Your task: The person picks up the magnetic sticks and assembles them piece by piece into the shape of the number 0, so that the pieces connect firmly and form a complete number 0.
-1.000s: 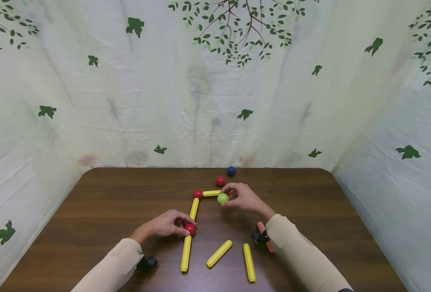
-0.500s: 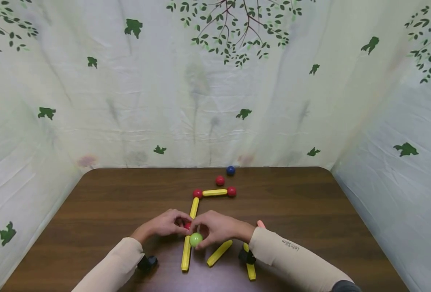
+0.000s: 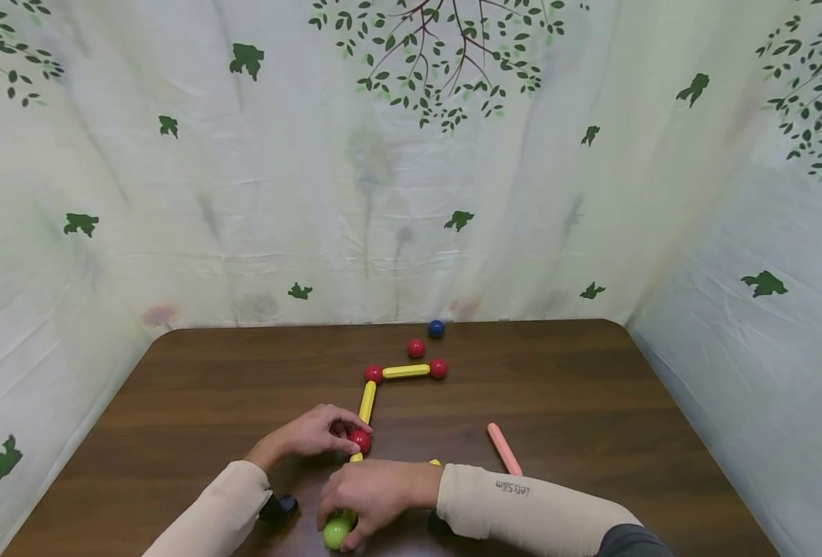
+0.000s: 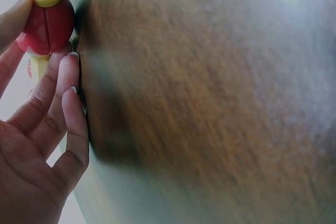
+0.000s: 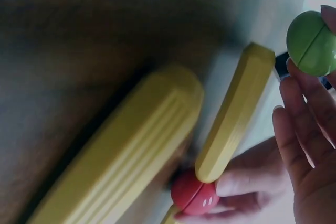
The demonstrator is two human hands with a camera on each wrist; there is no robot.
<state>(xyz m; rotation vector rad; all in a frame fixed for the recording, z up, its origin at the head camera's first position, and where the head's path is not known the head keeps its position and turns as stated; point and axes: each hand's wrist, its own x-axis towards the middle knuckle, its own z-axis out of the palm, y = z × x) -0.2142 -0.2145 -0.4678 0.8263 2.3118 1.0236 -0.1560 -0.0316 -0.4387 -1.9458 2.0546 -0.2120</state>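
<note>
Pinching a seamed red ball (image 3: 360,442) between thumb and fingers, our left hand (image 3: 309,433) holds it low over the wooden table (image 3: 243,371). That ball sits between two yellow rods in a line: the far rod (image 3: 367,402) runs away from us to a red corner ball (image 3: 373,374), the near rod (image 5: 236,114) back towards us.

With our right hand (image 3: 372,495) we grip a lime-green ball (image 3: 337,532) between thumb and fingertips, just beside the near rod's free end; a gap shows between them in the right wrist view. The outer fingers of this hand lie next to one another, lightly bent.

From the corner ball, a yellow crossbar rod (image 3: 407,372) reaches right to a red end ball (image 3: 438,369), both touching it. Behind these lie a loose red ball (image 3: 416,349) and, farther back, a blue ball (image 3: 435,329). Our right sleeve (image 3: 543,507) partly covers a pink rod (image 3: 504,449), and a ridged yellow rod (image 5: 121,150) fills the foreground of the right wrist view.
</note>
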